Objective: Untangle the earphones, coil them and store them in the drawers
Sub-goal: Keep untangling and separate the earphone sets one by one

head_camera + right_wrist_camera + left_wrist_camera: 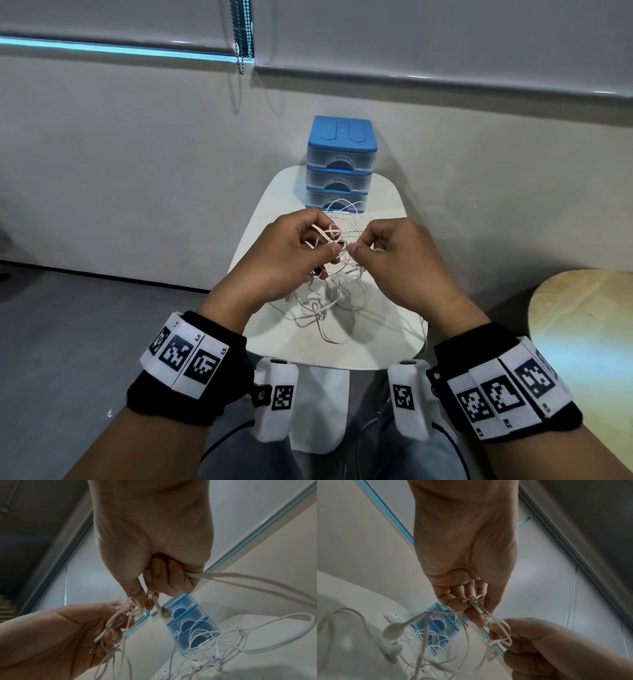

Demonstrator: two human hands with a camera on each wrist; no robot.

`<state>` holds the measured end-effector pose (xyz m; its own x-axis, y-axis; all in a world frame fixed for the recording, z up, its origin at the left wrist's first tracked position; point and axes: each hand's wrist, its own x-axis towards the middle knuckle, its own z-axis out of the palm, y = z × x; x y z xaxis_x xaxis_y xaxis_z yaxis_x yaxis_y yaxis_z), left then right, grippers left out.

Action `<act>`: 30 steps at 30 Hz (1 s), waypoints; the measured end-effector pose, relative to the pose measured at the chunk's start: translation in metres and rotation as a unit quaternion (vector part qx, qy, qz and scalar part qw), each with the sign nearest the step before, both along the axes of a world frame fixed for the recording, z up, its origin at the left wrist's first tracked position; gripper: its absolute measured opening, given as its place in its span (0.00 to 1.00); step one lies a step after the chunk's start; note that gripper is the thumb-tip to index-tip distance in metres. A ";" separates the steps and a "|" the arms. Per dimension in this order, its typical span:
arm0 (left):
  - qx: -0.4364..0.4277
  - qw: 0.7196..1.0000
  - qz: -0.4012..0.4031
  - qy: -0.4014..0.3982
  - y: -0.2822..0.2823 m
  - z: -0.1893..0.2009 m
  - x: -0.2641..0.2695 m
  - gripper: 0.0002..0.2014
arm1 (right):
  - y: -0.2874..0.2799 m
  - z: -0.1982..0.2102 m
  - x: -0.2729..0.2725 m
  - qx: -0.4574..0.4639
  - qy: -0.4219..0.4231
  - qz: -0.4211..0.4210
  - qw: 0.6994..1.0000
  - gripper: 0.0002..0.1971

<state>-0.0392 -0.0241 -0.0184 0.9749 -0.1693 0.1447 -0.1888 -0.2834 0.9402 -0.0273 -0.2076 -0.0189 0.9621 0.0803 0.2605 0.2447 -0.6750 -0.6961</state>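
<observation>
A tangle of white earphone cables (325, 301) lies on the small white table (274, 346), part of it lifted between both hands. My left hand (291, 253) holds a knot of flat pinkish-white cable (329, 236) in curled fingers; the knot (473, 601) shows at its fingertips. My right hand (387, 250) pinches a strand beside that knot, thumb against forefinger, with an earbud (165, 612) hanging below its fingers and a flat cable (240, 577) running out of the fist. The blue three-drawer box (340, 164) stands at the table's far end, all drawers shut.
More white earphones (223, 654) lie loose in front of the drawer box. A round wooden stool (582, 325) stands to the right. A wall with blinds and a bead chain (243, 34) rises behind the table. Grey floor lies to the left.
</observation>
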 end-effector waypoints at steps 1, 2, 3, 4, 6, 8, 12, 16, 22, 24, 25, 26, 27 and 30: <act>0.008 1.000 0.000 -0.003 -0.001 0.001 0.000 0.05 | 0.001 0.001 0.001 -0.007 -0.003 -0.010 1.000 0.12; 0.018 1.000 -0.001 -0.006 -0.001 0.002 0.000 0.05 | 0.001 0.003 0.001 -0.015 -0.007 -0.020 1.000 0.12; 0.029 1.000 -0.002 -0.008 -0.001 0.003 0.000 0.04 | 0.000 0.004 0.002 -0.026 -0.011 -0.030 0.999 0.12; 0.039 0.999 -0.003 -0.009 -0.001 0.003 0.001 0.03 | -0.001 0.005 0.004 -0.038 -0.016 -0.039 0.998 0.12; 0.047 0.999 -0.004 -0.009 -0.001 0.004 0.001 0.02 | -0.002 0.008 0.005 -0.058 -0.025 -0.052 0.997 0.12; 0.050 0.999 -0.008 -0.005 0.000 0.006 0.002 0.03 | -0.003 0.012 0.007 -0.064 -0.029 -0.049 0.996 0.12; 0.128 0.991 -0.038 0.032 0.003 0.009 0.003 0.03 | -0.011 0.020 0.008 -0.006 -0.027 -0.032 0.999 0.13; 0.199 0.978 -0.049 0.042 0.008 0.006 0.007 0.09 | -0.020 0.029 0.005 0.073 -0.007 0.027 0.997 0.09; 0.107 0.985 -0.137 0.014 -0.006 0.033 0.009 0.22 | -0.017 0.044 -0.002 0.095 0.105 0.168 0.976 0.13; 0.117 0.979 -0.166 0.019 -0.008 0.040 0.011 0.16 | -0.016 0.049 -0.004 0.132 0.117 0.185 0.967 0.19; 0.124 0.977 -0.174 0.018 -0.008 0.043 0.012 0.13 | -0.017 0.051 -0.005 0.150 0.120 0.189 0.963 0.22; 0.130 0.974 -0.182 0.019 -0.008 0.045 0.013 0.10 | -0.018 0.052 -0.005 0.163 0.123 0.192 0.960 0.24; 0.133 0.972 -0.191 0.020 -0.008 0.046 0.013 0.09 | -0.019 0.054 -0.006 0.167 0.124 0.195 0.958 0.26; 0.162 0.968 -0.191 0.014 -0.008 0.047 0.013 0.12 | -0.022 0.053 -0.006 0.140 0.120 0.202 0.962 0.25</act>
<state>-0.0267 -0.0319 0.0291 0.8350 -0.5502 -0.0019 -0.3138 -0.4791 0.8197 -0.0336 -0.2300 0.0342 0.9019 0.4202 0.1000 0.2571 -0.3362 -0.9060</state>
